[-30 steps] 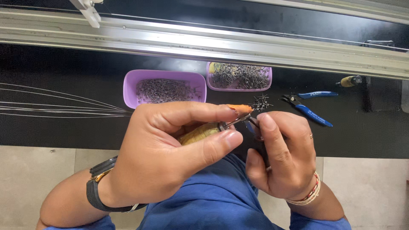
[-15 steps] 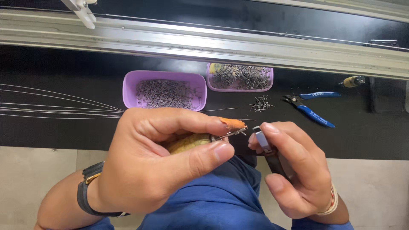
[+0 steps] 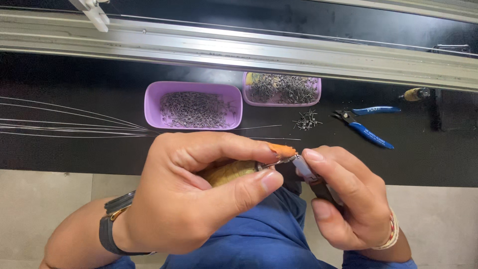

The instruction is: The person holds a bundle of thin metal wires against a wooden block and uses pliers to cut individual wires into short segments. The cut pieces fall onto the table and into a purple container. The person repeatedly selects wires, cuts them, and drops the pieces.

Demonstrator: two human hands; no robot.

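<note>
- Hands first, close under the camera: the left hand (image 3: 199, 194) wraps a yellowish wooden-handled tool (image 3: 230, 172), thumb and forefinger pinched near its metal tip, the forefinger wearing an orange fingertip cover (image 3: 282, 149).
- Right hand (image 3: 348, 199) clamps a small grey-and-dark piece (image 3: 309, 175), thumb pressed on top; tool tip and piece meet right between the two hands, above the blue-clad lap.
- My read: the piece looks light, hard and small, easy to let slip, so a tight pinch near its end suits it. Anything thinner at the tip is too small to make out.
- Further out on the black bench: a bundle of thin straight wires (image 3: 69, 124) fans in from the left, springy and easily bent by the look of it.
- Two purple trays, the larger tray (image 3: 152, 102) and the smaller tray (image 3: 316, 94), hold heaps of tiny metal bits; a loose cluster (image 3: 306, 120) lies beside them.
- Blue-handled cutters (image 3: 371, 130) rest well to the right.
- Farthest, a metal rail (image 3: 249, 50) crosses the bench.
</note>
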